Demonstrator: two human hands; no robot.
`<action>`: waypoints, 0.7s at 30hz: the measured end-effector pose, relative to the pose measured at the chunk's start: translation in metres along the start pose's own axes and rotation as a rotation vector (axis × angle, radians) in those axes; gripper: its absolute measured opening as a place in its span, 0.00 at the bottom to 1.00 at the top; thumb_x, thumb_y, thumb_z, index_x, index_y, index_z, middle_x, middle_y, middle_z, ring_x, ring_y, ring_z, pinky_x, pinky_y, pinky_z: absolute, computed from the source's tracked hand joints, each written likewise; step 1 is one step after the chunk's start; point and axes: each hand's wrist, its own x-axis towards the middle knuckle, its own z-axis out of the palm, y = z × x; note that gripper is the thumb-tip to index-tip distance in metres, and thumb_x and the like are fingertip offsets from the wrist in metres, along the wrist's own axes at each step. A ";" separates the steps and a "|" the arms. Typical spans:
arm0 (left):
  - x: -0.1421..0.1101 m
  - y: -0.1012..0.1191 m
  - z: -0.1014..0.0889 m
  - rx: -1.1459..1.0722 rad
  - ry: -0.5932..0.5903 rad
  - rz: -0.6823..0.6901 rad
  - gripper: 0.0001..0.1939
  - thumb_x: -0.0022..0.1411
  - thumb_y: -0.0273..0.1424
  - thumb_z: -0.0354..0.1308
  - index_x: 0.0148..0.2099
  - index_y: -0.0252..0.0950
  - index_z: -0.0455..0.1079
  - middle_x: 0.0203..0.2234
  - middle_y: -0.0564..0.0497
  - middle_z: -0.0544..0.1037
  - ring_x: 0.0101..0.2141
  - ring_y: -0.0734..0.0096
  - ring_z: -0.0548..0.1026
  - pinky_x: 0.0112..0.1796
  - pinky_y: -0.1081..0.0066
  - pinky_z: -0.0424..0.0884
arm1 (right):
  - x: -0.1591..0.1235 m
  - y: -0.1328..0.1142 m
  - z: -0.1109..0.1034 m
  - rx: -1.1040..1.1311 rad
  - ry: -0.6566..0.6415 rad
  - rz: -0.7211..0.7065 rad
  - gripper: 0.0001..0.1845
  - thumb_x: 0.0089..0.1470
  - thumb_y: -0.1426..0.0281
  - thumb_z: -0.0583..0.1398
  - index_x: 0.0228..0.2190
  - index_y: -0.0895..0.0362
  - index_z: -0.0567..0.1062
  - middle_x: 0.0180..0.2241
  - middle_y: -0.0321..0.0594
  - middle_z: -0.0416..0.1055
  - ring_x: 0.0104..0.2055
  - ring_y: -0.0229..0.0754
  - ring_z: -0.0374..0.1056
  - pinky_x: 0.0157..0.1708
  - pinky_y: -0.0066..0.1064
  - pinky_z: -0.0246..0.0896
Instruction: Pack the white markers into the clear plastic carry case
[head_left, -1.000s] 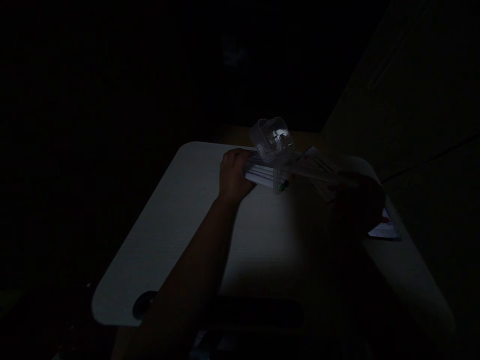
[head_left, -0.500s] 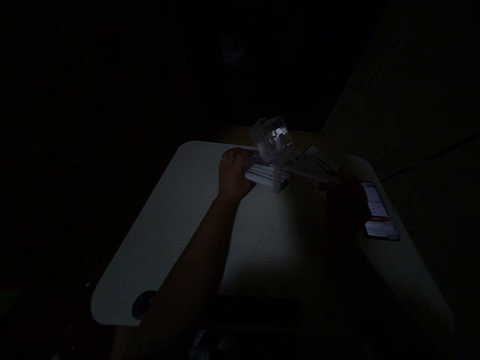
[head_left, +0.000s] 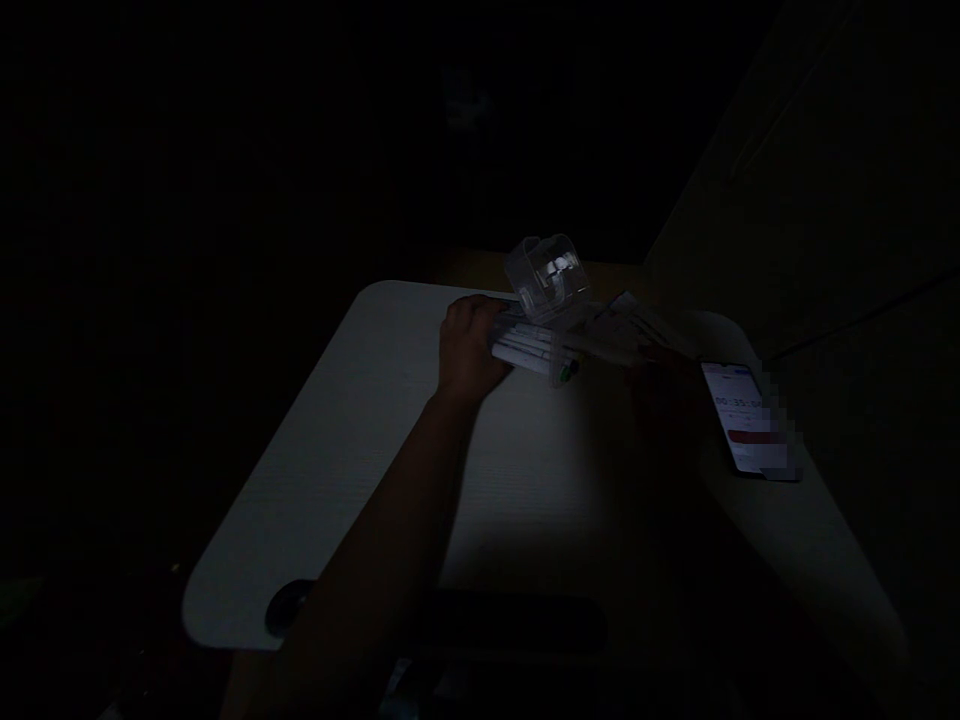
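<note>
My left hand (head_left: 471,350) is wrapped around a clear plastic case (head_left: 556,360) lying on its side on the table. Inside it are several white markers (head_left: 521,352), with green, dark and yellow ends at the right. Touching or just behind the case is a clear plastic lid or box (head_left: 549,278), tilted, with a bright reflection. In deep shadow to the right, my right hand (head_left: 667,385) seems closed at the end of a pale long thing (head_left: 611,348) that points at the case's opening. Its fingers barely show. Some clear wrapping or printed sheet (head_left: 630,315) lies behind it.
A lit phone (head_left: 742,415) showing a timer lies on the right side of the white table (head_left: 322,440). A dark round thing (head_left: 285,607) and a long dark bar shape (head_left: 517,620) are at the near edge. The surroundings are very dark.
My right hand has moved left, towards the case, uncovering more of the phone. The pale long thing has shifted left with it. My left hand and the case have hardly moved.
</note>
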 end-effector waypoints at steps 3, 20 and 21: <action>0.000 0.000 -0.001 -0.007 0.004 0.009 0.24 0.49 0.31 0.61 0.50 0.40 0.64 0.46 0.44 0.70 0.49 0.56 0.66 0.50 0.57 0.65 | 0.000 0.001 0.001 -0.026 -0.042 -0.038 0.14 0.57 0.63 0.54 0.41 0.57 0.73 0.41 0.44 0.73 0.43 0.39 0.69 0.44 0.33 0.65; 0.000 0.000 0.000 0.014 0.003 0.016 0.23 0.51 0.31 0.60 0.50 0.40 0.64 0.45 0.45 0.71 0.48 0.58 0.67 0.50 0.59 0.64 | -0.001 0.005 0.008 0.007 -0.135 -0.217 0.16 0.57 0.71 0.51 0.44 0.57 0.73 0.43 0.45 0.72 0.47 0.43 0.68 0.47 0.38 0.66; 0.000 0.000 0.000 0.016 0.004 0.018 0.23 0.51 0.31 0.60 0.50 0.40 0.64 0.45 0.45 0.71 0.48 0.58 0.67 0.50 0.59 0.64 | -0.001 0.005 0.008 0.013 -0.164 -0.220 0.17 0.57 0.71 0.50 0.45 0.57 0.73 0.45 0.46 0.71 0.48 0.43 0.67 0.48 0.38 0.65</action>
